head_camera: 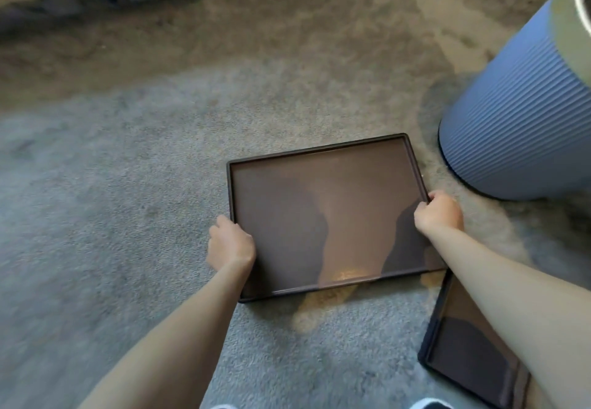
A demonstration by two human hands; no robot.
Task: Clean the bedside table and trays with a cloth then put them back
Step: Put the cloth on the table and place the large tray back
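While the left hand [231, 242] grips one side rim of the dark brown rectangular tray [323, 216] over grey carpet [96, 216], the right hand [438, 213] clasps the opposite rim; a second dark tray [463, 344] lies just beside, near the ribbed blue cylinder [511, 127].

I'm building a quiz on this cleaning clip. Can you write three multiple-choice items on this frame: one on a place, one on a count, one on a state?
1. Where does the blue ribbed cylinder stand relative to the held tray?
A. to its far right
B. to its left
C. on top of it

2. How many dark trays are in view?
A. one
B. two
C. four

3. How is the larger tray being held?
A. by one hand
B. by both hands at opposite edges
C. by no hand

Answers:
1 A: the blue ribbed cylinder stands on the carpet beyond the held tray's right corner.
2 B: a second tray lies under the right forearm.
3 B: the left hand and right hand each grip a side edge.
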